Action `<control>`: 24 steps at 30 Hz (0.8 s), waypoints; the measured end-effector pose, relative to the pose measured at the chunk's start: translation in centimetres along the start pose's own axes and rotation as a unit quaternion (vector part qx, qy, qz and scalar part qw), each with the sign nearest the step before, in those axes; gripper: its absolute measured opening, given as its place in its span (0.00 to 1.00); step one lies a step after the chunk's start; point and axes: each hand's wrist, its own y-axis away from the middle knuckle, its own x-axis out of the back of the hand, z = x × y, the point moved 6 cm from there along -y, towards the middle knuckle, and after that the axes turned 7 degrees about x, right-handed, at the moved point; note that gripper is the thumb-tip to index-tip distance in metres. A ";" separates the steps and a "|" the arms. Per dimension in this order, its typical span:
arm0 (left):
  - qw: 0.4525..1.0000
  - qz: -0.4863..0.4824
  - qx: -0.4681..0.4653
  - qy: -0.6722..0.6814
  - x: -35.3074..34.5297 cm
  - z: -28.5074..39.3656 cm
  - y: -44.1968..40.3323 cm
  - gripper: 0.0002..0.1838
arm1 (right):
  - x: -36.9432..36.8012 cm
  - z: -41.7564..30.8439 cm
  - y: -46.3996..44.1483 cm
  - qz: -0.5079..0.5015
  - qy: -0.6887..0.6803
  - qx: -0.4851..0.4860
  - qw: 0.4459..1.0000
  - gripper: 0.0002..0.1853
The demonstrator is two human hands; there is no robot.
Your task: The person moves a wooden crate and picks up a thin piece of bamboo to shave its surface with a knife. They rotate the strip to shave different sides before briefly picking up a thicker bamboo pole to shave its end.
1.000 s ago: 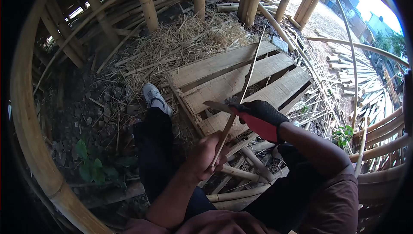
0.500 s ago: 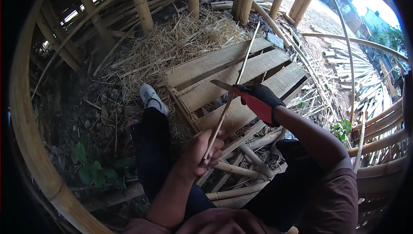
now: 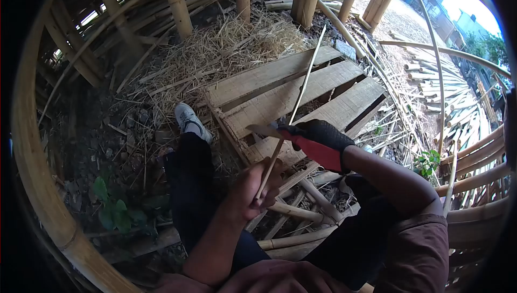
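My bare left hand (image 3: 259, 188) is closed round the lower end of a thin bamboo strip (image 3: 306, 80), which slants up and away over the wooden pallet (image 3: 293, 99). In a black and red glove, my right hand (image 3: 318, 141) grips a knife. The knife's blade (image 3: 262, 130) points left and lies across the strip, a short way above my left hand. The glove hides the knife's handle and part of the strip.
Straw (image 3: 237, 51) is heaped behind the pallet. Upright bamboo poles (image 3: 308, 0) stand at the back, and a thick curved pole (image 3: 46, 185) runs along the left. Cut bamboo (image 3: 447, 91) is piled at right. My shoe (image 3: 192, 122) rests left of the pallet.
My right hand and the knife have moved down along the strip, nearer to my left hand. My left hand stays in nearly the same place.
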 end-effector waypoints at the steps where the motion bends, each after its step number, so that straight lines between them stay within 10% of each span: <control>1: 1.000 -0.009 0.006 -0.004 -0.3 0.2 0.0 0.11 | 1.7 0.6 -0.3 -0.005 -0.031 -0.099 0.995 0.23; 3: 1.000 -0.019 0.010 -0.013 -0.3 0.3 0.0 0.12 | 1.7 2.5 -0.7 0.009 -0.035 -0.144 0.989 0.25; 6: 0.998 -0.055 0.002 0.009 -0.4 0.3 -0.3 0.12 | -1.4 -2.2 0.5 -0.003 0.028 0.046 0.999 0.26; 9: 0.999 0.014 -0.003 0.031 0.0 0.0 -0.2 0.12 | 0.4 -1.8 0.7 -0.078 -0.038 -0.097 0.992 0.24; 10: 1.000 -0.017 -0.003 0.012 -0.3 0.1 -0.3 0.12 | 1.6 -2.0 -0.6 0.021 -0.016 -0.010 1.000 0.24; 11: 0.999 -0.049 -0.004 -0.009 -0.7 0.3 -0.4 0.12 | 2.3 0.2 -0.6 -0.014 -0.012 -0.163 0.987 0.22; 15: 0.995 -0.082 -0.033 -0.046 -0.4 0.7 -0.7 0.13 | 0.4 -2.2 0.5 0.052 -0.020 0.015 0.998 0.24; 20: 0.992 -0.097 -0.037 -0.065 -1.4 1.0 -0.4 0.16 | 2.1 1.6 -0.6 0.010 -0.049 -0.107 0.993 0.32; 24: 0.989 -0.052 -0.078 -0.110 -0.7 1.6 -1.4 0.15 | -0.3 -0.6 0.5 0.000 -0.077 0.012 0.997 0.32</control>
